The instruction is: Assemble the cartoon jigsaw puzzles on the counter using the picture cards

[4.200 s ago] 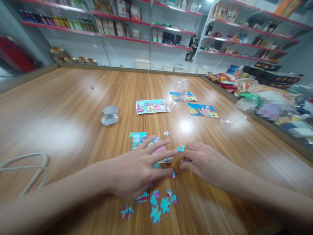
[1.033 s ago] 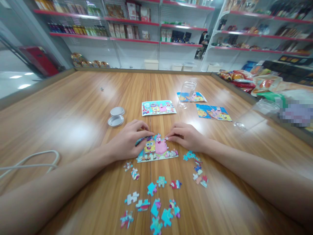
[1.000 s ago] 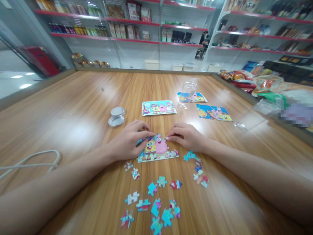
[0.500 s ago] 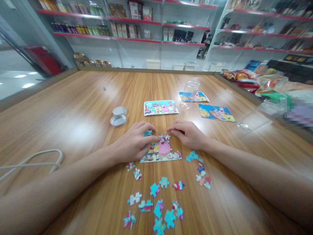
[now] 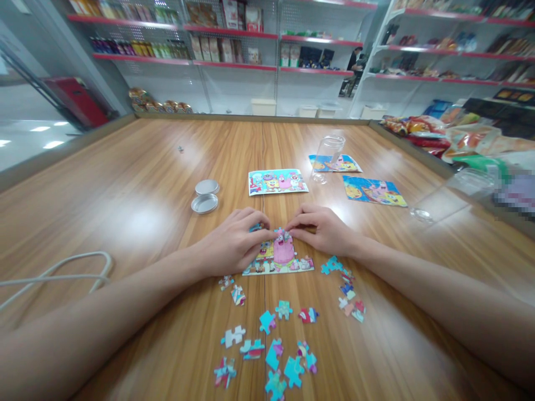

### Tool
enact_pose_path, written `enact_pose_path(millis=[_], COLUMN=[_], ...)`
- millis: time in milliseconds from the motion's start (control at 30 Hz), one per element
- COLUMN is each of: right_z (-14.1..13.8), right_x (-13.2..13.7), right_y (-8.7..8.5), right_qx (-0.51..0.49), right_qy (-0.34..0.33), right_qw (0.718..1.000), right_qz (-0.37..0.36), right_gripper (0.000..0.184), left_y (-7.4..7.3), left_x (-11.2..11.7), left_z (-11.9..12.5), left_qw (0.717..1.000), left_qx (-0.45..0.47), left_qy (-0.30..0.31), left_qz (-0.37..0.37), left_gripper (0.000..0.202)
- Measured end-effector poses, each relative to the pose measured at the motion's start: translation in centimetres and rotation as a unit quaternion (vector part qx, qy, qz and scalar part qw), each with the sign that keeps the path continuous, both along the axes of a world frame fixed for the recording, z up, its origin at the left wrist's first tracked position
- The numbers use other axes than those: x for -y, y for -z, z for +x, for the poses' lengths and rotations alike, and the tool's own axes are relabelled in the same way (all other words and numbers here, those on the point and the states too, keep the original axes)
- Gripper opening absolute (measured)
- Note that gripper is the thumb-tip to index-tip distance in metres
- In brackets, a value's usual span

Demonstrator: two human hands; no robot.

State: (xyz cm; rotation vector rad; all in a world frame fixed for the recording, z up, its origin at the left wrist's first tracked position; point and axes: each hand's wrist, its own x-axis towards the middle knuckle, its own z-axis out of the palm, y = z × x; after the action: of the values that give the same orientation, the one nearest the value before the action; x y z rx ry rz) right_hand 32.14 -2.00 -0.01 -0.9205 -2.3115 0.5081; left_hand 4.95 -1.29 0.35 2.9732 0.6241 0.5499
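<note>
A partly assembled jigsaw puzzle (image 5: 284, 253) with a pink starfish and a yellow sponge figure lies flat on the table. My left hand (image 5: 242, 239) rests over its left part and hides it there; the index finger stretches across toward the starfish's head, and the hand is open. From the other side, my right hand (image 5: 320, 229) reaches in with thumb and index finger pinched at a puzzle piece (image 5: 287, 235) on the upper right edge, mostly covered by the fingertips. Loose puzzle pieces (image 5: 293, 371) are scattered nearer to me, and a joined cluster (image 5: 332, 265) lies by my right wrist.
Beyond my hands lies a printed picture card (image 5: 278, 182). Two more cards (image 5: 375, 191) are at the right, beside clear plastic cylinders (image 5: 328, 156). Two round metal lids (image 5: 204, 203) sit left. A pale cable (image 5: 90, 256) loops at the left; bagged goods (image 5: 472, 139) edge the right side.
My right fingertips have moved slightly down onto the puzzle's upper edge and closed at the piece there. The left hand stays in place. The whole view has shifted a little.
</note>
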Motion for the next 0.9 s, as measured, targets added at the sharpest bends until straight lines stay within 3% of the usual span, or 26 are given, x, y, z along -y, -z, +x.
enact_pose_path(millis=[133,500,633,800,900], right_z=[0.1,-2.3,-2.5,-2.2,-2.2], right_x=[0.4,0.5,0.3,0.1,0.0], right_y=[-0.5,-2.1,-2.5,-3.0,-3.1], right_qx=[0.02,0.162,0.154,0.13,0.11], right_qy=[0.021,0.123,0.127,0.129,0.126], right_qw=[1.0,0.977,0.975,0.974,0.973], right_qz=[0.006,-0.07,-0.099,-0.135,-0.158], right_gripper=[0.023,0.007,0.003,0.014,0.008], left_y=[0.0,0.2,0.2,0.1,0.0], left_x=[0.0,-0.1,-0.2,-0.2,0.0], left_z=[0.0,0.3,0.1,0.1,0.3], left_qw=[1.0,0.997,0.996,0.995,0.995], left_qx=[0.005,-0.052,-0.063,-0.074,-0.07], left_qy=[0.002,0.041,0.042,0.042,0.045], left_qz=[0.014,0.038,0.039,0.045,0.053], left_gripper=[0.039,0.054,0.053,0.054,0.052])
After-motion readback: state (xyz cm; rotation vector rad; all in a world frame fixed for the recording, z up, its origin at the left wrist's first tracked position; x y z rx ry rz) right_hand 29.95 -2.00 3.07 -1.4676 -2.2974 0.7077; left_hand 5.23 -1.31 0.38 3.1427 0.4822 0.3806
